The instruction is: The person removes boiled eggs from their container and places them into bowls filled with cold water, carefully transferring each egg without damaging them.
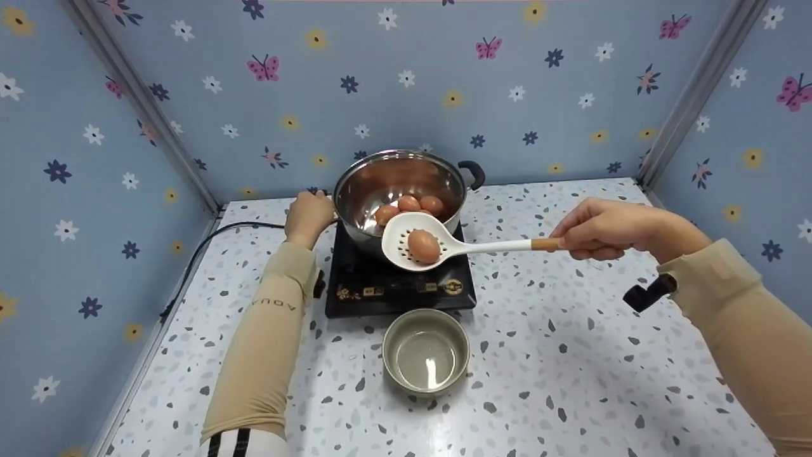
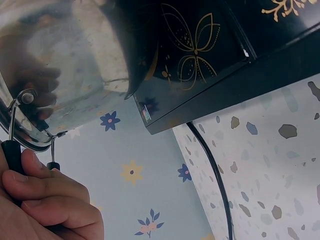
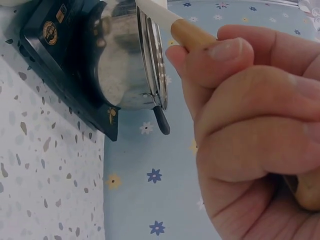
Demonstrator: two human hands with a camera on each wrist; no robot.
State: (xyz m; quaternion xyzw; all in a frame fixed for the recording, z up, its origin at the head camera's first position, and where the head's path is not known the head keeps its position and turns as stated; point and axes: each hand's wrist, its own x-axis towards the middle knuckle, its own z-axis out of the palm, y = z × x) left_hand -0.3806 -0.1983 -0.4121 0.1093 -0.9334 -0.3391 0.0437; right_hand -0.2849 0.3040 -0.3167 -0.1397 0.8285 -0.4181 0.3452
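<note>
My right hand grips the wooden handle of a white slotted spoon. One brown egg lies in the spoon's bowl, which overlaps the near rim of a steel pot in the head view. Inside the pot, several more brown eggs rest at the bottom, partly hidden by the spoon. With curled fingers my left hand holds the pot's black left handle. Nearer to me, a grey-green bowl stands on the table with nothing solid visible in it.
Beneath the pot is a black induction cooker with gold markings. Its black cord runs off to the left. The pot's right handle sticks out toward the back. Flowered panels enclose the speckled table behind and at both sides.
</note>
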